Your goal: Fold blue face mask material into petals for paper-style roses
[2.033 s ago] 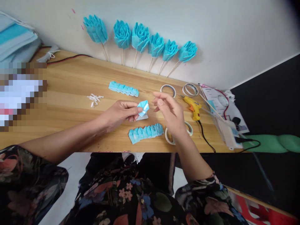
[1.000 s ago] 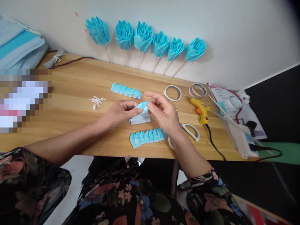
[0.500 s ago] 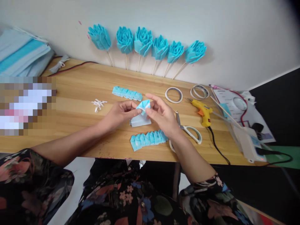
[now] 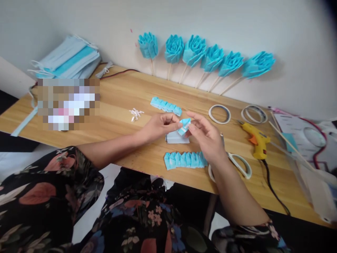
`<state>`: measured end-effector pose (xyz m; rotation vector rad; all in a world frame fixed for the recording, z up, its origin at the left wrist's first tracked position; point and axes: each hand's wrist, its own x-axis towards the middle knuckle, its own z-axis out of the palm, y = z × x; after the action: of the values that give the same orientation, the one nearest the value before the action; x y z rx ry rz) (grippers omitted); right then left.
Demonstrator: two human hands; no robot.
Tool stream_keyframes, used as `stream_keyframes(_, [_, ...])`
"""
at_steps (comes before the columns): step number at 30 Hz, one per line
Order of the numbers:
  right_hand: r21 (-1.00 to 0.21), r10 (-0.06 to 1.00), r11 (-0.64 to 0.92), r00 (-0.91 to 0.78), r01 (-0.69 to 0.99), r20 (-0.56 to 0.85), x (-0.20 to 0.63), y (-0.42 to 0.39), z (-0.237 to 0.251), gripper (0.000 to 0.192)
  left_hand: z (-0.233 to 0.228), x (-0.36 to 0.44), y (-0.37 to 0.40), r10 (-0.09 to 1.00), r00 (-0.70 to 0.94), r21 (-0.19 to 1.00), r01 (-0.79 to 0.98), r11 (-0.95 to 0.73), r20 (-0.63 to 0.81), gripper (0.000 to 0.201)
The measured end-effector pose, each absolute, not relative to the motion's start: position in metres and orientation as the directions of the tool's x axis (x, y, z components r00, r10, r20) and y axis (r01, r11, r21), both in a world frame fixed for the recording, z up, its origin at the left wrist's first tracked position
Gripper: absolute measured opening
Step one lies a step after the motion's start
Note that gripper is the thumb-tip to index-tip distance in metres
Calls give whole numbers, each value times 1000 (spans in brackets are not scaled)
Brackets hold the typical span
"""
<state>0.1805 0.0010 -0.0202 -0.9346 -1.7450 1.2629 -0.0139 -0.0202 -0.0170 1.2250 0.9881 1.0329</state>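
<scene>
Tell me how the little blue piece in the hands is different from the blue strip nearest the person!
The little piece is held in the left hand and right hand; the front strip lies on the table. The little piece looks short, while the front strip is long with many folds. Both are blue and folded.

The blue piece (image 4: pixel 185 123) looks matt and cloth-like, the tabletop (image 4: pixel 116 102) smooth wood.

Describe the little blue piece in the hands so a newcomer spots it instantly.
Start at the brown wooden table, then find the left hand and right hand over it. Between them is a small, folded, blue-and-white piece. Unlike the two pleated blue strips lying on the table, it is held up.
</scene>
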Motion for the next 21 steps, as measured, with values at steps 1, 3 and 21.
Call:
stream_keyframes(1, [-962, 890, 243, -423, 121, 172, 181, 1, -21, 39, -17, -14, -20, 967, 253, 996, -64, 57, -39, 23])
stream_keyframes(3, [-959, 896, 254, -404, 127, 184, 181, 1, -22, 42, -17, -13, -21, 962, 270, 997, -49, 60, -45, 22])
stream_keyframes(21, [-977, 908, 205, -383, 56, 168, 179, 1, -24, 37, -14, -17, -19, 987, 157, 990, -132, 41, -20, 28])
